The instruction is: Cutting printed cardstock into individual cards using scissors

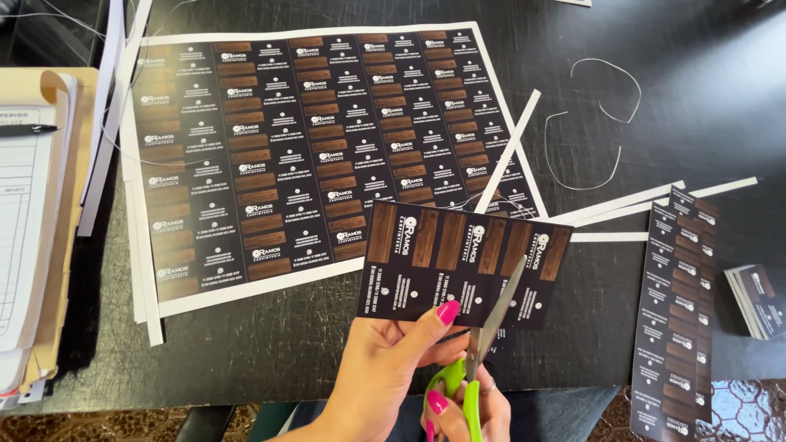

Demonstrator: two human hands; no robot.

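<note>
My left hand [385,368] pinches the lower edge of a dark strip of printed cards [426,254], thumb on top, holding it up above the black table [270,344]. My right hand [475,405] grips green-handled scissors [483,344]. Their blades stand open and bite into the strip's lower edge, right of my left thumb. A large uncut sheet of the same dark cards [311,147] lies flat at the back left.
Long cut strips of cards [675,311] and a small stack of single cards [757,299] lie at the right. White paper trimmings [630,205] and thin curled slivers [594,123] are scattered behind. A pile of papers with a pen [33,205] sits at the left edge.
</note>
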